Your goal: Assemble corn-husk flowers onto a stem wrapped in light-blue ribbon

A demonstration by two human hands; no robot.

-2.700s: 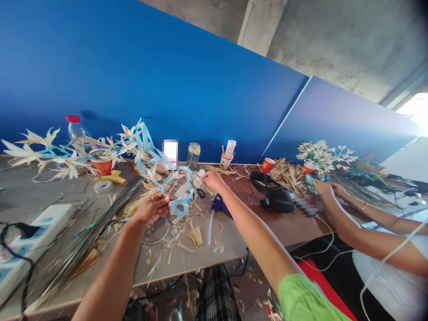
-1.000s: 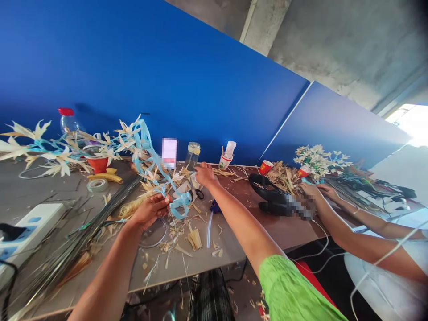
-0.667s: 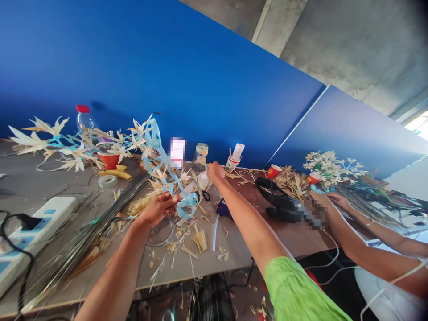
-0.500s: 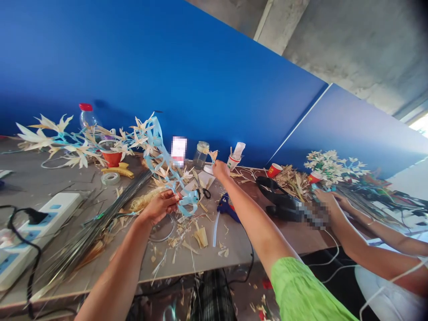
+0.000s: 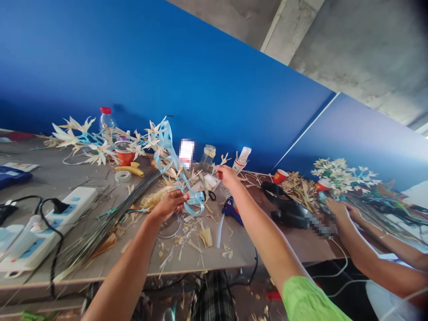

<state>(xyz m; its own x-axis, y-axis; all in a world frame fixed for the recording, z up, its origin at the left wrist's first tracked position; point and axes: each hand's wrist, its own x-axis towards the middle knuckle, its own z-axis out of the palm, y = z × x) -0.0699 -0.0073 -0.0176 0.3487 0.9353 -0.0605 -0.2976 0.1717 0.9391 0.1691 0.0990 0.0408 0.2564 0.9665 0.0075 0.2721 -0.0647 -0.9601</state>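
My left hand (image 5: 170, 204) is closed round the lower end of a long branch of pale straw flowers wrapped in light blue ribbon (image 5: 166, 149); loops of the ribbon hang beside the fingers. My right hand (image 5: 226, 174) is raised above the table (image 5: 240, 249), pinching a small pale straw flower (image 5: 224, 159) by its stem. Below and between the hands lie small black scissors (image 5: 210, 195) and straw scraps.
A bundle of thin dark wires (image 5: 110, 223), a white power strip (image 5: 50, 227), a tape roll (image 5: 122, 176), a blue glue gun (image 5: 232, 210), jars and paper cups lie about. Another person's hands (image 5: 337, 209) work at the right near a black object (image 5: 287, 209).
My right hand reached to the back of the table, picked up a small straw flower and lifted it. My left hand kept hold of the ribboned branch. The view shifted slightly.
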